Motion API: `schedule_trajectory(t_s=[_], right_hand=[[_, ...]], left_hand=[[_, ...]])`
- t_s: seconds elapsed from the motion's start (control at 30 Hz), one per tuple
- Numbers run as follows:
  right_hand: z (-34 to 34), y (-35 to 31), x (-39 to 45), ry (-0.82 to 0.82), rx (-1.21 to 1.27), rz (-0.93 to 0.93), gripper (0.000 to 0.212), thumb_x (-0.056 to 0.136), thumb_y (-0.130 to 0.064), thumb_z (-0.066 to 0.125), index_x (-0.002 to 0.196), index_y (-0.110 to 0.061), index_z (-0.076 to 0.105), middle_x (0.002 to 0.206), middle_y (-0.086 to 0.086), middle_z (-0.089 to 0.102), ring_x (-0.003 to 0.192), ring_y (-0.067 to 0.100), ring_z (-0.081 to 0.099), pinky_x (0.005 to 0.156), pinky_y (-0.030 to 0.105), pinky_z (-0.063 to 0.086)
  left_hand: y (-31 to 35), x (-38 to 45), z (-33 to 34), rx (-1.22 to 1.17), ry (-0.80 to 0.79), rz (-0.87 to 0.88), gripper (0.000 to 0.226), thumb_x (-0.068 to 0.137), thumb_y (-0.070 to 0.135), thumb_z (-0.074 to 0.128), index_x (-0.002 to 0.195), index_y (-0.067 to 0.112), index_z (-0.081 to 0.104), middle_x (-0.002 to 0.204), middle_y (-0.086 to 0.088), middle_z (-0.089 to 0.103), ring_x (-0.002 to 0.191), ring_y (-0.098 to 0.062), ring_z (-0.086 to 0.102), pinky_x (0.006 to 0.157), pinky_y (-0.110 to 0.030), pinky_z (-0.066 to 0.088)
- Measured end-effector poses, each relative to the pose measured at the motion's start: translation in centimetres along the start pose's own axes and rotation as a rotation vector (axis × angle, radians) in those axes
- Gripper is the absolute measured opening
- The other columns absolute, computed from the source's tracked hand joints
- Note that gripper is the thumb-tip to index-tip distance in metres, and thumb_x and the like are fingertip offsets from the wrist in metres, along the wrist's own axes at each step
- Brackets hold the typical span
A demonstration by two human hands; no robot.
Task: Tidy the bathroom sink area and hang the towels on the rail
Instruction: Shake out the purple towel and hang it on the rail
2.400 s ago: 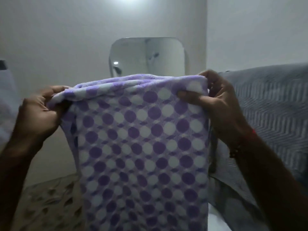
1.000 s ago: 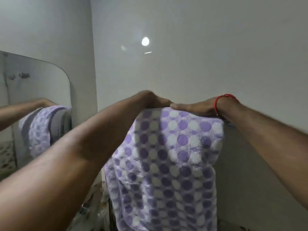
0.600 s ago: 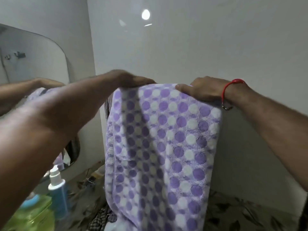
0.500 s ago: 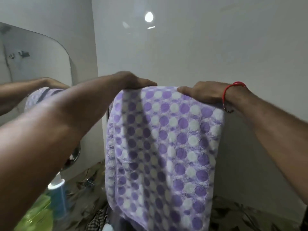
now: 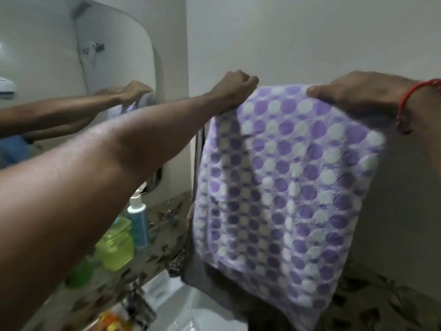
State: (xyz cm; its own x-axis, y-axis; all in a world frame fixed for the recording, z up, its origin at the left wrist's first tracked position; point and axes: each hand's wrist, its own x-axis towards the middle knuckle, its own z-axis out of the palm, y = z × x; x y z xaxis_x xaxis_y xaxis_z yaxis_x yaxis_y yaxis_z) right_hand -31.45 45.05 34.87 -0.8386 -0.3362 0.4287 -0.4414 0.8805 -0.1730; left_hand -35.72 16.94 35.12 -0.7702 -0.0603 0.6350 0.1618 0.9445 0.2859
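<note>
My left hand (image 5: pixel 235 86) curls round the top left edge of the towel (image 5: pixel 286 187), a soft woven cloth with purple and white dots. My right hand (image 5: pixel 353 90) grips its top right edge. The towel hangs flat against the pale wall above the white sink (image 5: pixel 181 304). A slim blue bottle (image 5: pixel 138 223) and a squat green bottle (image 5: pixel 117 247) stand on the patterned table's (image 5: pixel 157 225) back edge below the mirror (image 5: pixel 71 56).

**Bare forearms, one red wrist thread**

The person is wearing nothing over either forearm; both arms are showing bare up to the frame edge, with no sleeve in view. The left hand (image 5: pixel 235 86) is carrying no ring or band. Beside the right hand (image 5: pixel 358 90), a thin red thread bracelet (image 5: pixel 416 91) is circling the wrist, with a small dark knot or charm hanging at its lower end.
</note>
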Motion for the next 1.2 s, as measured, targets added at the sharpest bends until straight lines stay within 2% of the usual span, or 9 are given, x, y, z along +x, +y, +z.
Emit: schedule_trajectory(t_s=[0.07, 0.13, 0.23, 0.4, 0.53, 0.7, 0.87, 1.0, 1.2], right_hand=[[0.2, -0.9, 0.0, 0.097, -0.098, -0.031, 0.089, 0.069, -0.094, 0.022, 0.118, -0.03, 0.06, 0.13, 0.01, 0.062, 0.105, 0.033, 0.058, 0.088, 0.043, 0.043], [0.7, -2.3, 0.0, 0.21, -0.167, -0.056, 0.081, 0.074, -0.09, 0.023, 0.126, -0.036, 0.052, 0.133, 0.009, 0.06, 0.112, 0.035, 0.059, 0.088, 0.045, 0.043], [2.6, -6.0, 0.4, 0.289, -0.206, -0.177, 0.067, 0.086, -0.076, 0.034, 0.136, -0.033, 0.046, 0.138, 0.011, 0.056, 0.121, 0.037, 0.057, 0.095, 0.051, 0.042], [7.7, -10.7, 0.8, 0.436, -0.227, -0.333, 0.056, 0.089, -0.058, 0.042, 0.135, -0.027, 0.048, 0.135, 0.01, 0.057, 0.123, 0.032, 0.054, 0.104, 0.058, 0.031], [12.7, -14.0, 0.4, 0.534, -0.108, -0.514, 0.052, 0.089, -0.045, 0.042, 0.135, -0.02, 0.049, 0.129, 0.011, 0.059, 0.127, 0.028, 0.049, 0.114, 0.061, 0.02], [18.0, -19.0, -1.2, 0.485, 0.163, -0.66, 0.052, 0.087, -0.034, 0.05, 0.136, -0.015, 0.047, 0.124, 0.013, 0.056, 0.123, 0.031, 0.05, 0.114, 0.055, 0.028], [22.7, -22.9, -4.2, 0.404, 0.425, -0.736, 0.053, 0.087, -0.03, 0.05, 0.137, -0.014, 0.046, 0.126, 0.013, 0.054, 0.121, 0.033, 0.05, 0.111, 0.051, 0.035], [27.2, -24.7, -7.3, 0.364, 0.601, -0.772, 0.051, 0.086, -0.025, 0.053, 0.136, -0.015, 0.048, 0.127, 0.009, 0.056, 0.117, 0.03, 0.054, 0.101, 0.044, 0.044], [35.2, -24.9, -11.8, 0.307, 0.708, -0.766, 0.039, 0.084, -0.024, 0.053, 0.121, -0.014, 0.049, 0.107, 0.01, 0.058, 0.094, 0.029, 0.054, 0.079, 0.044, 0.047]], left_hand=[[-1.1, -2.8, 0.1, 0.055, 0.089, 0.062, 0.047, 0.093, 0.052, 0.03, 0.074, 0.019, 0.057, 0.089, -0.01, 0.068, 0.085, -0.027, 0.058, 0.068, -0.029, 0.044], [-2.2, -5.3, -0.1, 0.169, 0.107, 0.101, 0.05, 0.099, 0.057, 0.025, 0.11, 0.026, 0.063, 0.12, -0.009, 0.068, 0.11, -0.029, 0.061, 0.092, -0.041, 0.047], [-4.1, -8.6, -1.3, 0.28, 0.15, 0.09, 0.053, 0.099, 0.06, 0.03, 0.139, 0.031, 0.05, 0.138, -0.006, 0.06, 0.126, -0.03, 0.056, 0.104, -0.046, 0.042], [-9.0, -15.3, -3.8, 0.474, 0.112, 0.031, 0.054, 0.099, 0.06, 0.034, 0.141, 0.029, 0.047, 0.143, -0.003, 0.055, 0.131, -0.027, 0.051, 0.105, -0.048, 0.04], [-12.5, -21.6, -5.4, 0.612, 0.123, -0.021, 0.054, 0.096, 0.06, 0.037, 0.139, 0.03, 0.05, 0.143, -0.001, 0.053, 0.133, -0.025, 0.047, 0.106, -0.046, 0.037], [-15.8, -28.9, -6.5, 0.722, 0.144, -0.183, 0.055, 0.095, 0.059, 0.04, 0.143, 0.032, 0.046, 0.152, -0.004, 0.042, 0.14, -0.029, 0.034, 0.112, -0.049, 0.027], [-16.0, -34.4, -7.4, 0.757, 0.252, -0.307, 0.055, 0.091, 0.058, 0.044, 0.141, 0.036, 0.046, 0.154, -0.005, 0.037, 0.14, -0.031, 0.031, 0.108, -0.051, 0.023], [-15.3, -38.6, -6.5, 0.764, 0.324, -0.364, 0.055, 0.09, 0.057, 0.048, 0.141, 0.036, 0.043, 0.155, -0.005, 0.033, 0.138, -0.029, 0.029, 0.104, -0.043, 0.023], [-14.5, -46.5, -1.4, 0.758, 0.427, -0.413, 0.042, 0.089, 0.048, 0.058, 0.122, 0.025, 0.046, 0.127, -0.006, 0.039, 0.113, -0.026, 0.039, 0.089, -0.038, 0.029]])
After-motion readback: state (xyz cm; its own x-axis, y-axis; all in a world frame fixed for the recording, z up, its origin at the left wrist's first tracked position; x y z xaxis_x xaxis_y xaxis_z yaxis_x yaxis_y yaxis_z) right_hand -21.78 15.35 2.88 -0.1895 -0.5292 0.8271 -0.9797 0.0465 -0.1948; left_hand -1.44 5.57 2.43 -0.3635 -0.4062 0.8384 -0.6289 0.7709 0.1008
